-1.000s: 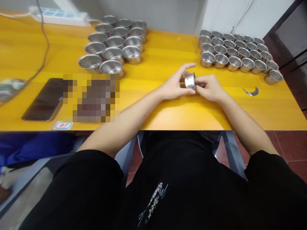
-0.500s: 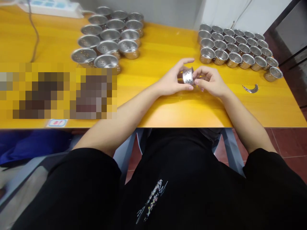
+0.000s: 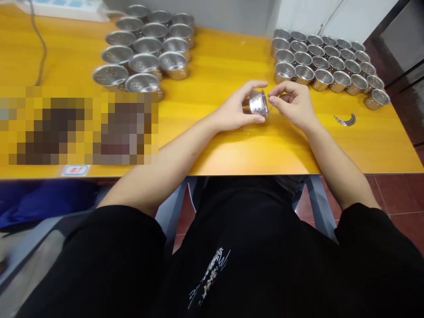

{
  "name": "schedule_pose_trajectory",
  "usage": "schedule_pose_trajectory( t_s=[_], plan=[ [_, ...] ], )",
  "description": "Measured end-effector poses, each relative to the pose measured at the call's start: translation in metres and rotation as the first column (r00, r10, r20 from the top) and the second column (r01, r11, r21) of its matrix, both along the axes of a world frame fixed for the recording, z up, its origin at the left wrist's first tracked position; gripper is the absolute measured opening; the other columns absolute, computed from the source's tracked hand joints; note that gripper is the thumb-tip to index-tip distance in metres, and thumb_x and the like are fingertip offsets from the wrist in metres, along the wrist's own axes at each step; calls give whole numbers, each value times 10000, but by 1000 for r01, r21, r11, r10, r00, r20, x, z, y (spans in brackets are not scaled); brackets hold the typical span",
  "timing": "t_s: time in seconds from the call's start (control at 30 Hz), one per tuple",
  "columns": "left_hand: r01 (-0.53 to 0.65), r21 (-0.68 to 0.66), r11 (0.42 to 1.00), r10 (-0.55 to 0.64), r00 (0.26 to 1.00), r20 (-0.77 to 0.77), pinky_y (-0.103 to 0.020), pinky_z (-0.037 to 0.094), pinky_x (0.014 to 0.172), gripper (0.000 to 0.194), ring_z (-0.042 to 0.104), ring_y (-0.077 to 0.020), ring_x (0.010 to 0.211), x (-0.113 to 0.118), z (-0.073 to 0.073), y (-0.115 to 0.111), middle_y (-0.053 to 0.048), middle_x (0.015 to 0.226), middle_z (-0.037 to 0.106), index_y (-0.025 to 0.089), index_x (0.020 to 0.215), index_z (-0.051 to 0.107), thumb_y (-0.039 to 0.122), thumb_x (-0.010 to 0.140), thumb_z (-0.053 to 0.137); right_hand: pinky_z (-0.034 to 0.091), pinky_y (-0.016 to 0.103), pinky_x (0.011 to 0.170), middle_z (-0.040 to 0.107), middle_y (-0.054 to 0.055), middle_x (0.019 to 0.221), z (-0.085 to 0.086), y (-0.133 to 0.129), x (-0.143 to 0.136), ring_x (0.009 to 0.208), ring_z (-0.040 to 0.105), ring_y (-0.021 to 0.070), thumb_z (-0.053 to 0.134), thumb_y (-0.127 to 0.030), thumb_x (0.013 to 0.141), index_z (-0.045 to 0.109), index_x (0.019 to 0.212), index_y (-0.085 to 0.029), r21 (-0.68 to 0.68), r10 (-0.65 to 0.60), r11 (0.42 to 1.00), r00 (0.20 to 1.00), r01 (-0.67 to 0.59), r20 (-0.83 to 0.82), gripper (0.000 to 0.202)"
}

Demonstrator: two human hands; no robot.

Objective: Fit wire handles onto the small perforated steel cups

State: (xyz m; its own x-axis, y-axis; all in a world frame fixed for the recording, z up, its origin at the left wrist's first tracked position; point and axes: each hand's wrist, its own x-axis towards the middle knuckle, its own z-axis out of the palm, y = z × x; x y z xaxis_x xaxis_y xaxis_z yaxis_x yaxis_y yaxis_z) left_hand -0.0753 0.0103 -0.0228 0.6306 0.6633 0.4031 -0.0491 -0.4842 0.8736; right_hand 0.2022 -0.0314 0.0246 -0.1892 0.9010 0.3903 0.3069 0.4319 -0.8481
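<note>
My left hand (image 3: 237, 109) is closed around a small perforated metal cup (image 3: 257, 104), tipped on its side with its mouth toward the right. Between thumb and forefinger my right hand (image 3: 293, 104) pinches a thin bent wire (image 3: 269, 105) at the cup's rim. The wire reaches across the mouth; whether its ends are hooked into the cup is too small to tell. To the right of that hand lies a curved bundle of similar thin wires (image 3: 346, 119) on the yellow table (image 3: 251, 152).
Rows of perforated cups (image 3: 322, 78) stand at the back right, and a second group of cups (image 3: 145, 62) at the back left. A white power strip (image 3: 71, 9) lies at the far left, a cable (image 3: 43, 48) running down from it. A small label (image 3: 76, 170) is on the front edge.
My right hand has drawn slightly away from the cup, so the wire between its fingers and the rim now shows. The cup has turned a little in my left hand.
</note>
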Motion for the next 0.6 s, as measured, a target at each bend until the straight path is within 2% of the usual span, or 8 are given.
schedule_pose_trajectory(
  t_s=[0.17,0.4,0.6],
  plan=[
    [-7,-7,1000,7,1000,1,-639,714,1292,1252,834,-454,1471,0,7,-5,-195,1662,767,292,1789,665,819,786,1199,639,382,634,801,68,983,1,-2,0,773,717,225,1124,-893,873,831,1021,-276,-9,35,999,999,-35,-7,699],
    [-28,19,999,28,1000,4,-628,727,1268,1244,825,-464,1495,-1,7,-4,-210,1673,761,285,1785,668,843,799,1181,693,390,696,804,67,958,6,-7,-3,881,783,265,1151,-872,847,818,999,-280,-22,79,997,997,-80,-22,696],
    [-24,14,1000,23,1000,4,-609,726,1256,1295,823,-454,1473,0,9,-6,-193,1609,781,292,1767,680,922,754,1184,636,366,626,793,39,875,4,-4,1,782,739,232,1198,-855,803,851,1003,-274,-32,141,989,989,-143,-46,706]
  ],
)
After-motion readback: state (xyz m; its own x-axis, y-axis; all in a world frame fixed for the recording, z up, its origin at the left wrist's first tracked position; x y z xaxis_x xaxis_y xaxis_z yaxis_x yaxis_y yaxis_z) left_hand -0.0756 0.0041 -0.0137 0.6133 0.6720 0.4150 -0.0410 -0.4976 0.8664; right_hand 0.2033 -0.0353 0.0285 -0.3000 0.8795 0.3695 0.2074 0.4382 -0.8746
